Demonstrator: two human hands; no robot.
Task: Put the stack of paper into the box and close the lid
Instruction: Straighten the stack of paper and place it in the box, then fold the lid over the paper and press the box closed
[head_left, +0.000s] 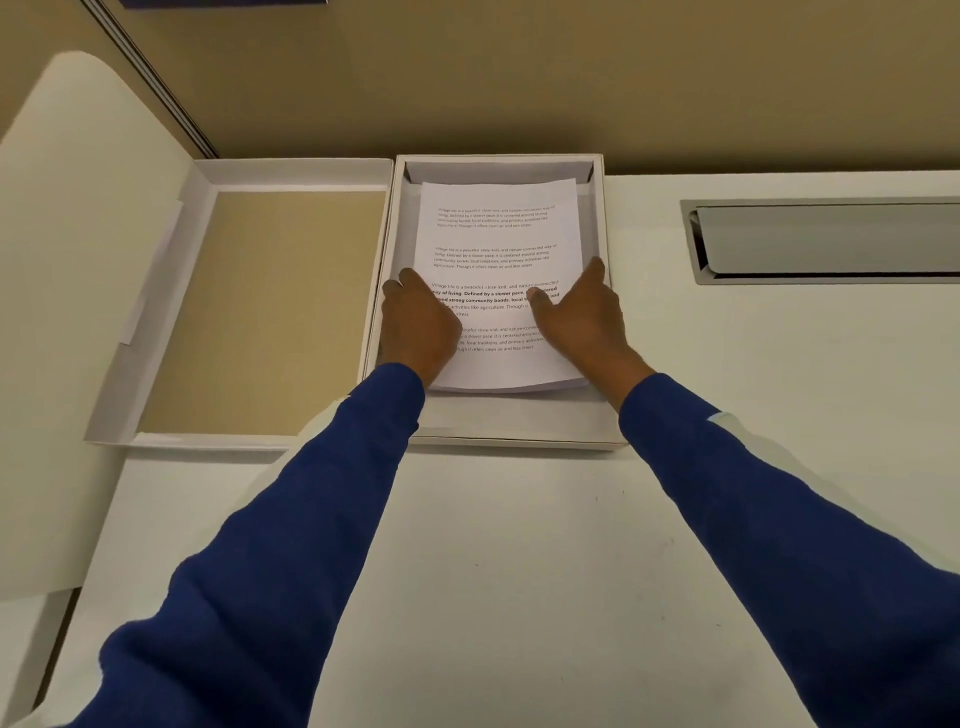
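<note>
Paper stack (498, 244), one, inside one box (600, 218) at table (519, 545) far edge; lid (260, 312) open leftward. Left hand (415, 325), right hand (584, 317): fingers spread flat, pressing stack sides.

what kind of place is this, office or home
Probably an office: a white desk with a metal cable hatch, a tan partition behind it, and printed paper going into a box.

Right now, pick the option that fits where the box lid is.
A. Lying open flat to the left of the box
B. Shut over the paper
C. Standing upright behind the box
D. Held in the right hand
A: the lid lies open on the table left of the box, its tan inside up, while both hands rest on the stack of paper.
</note>
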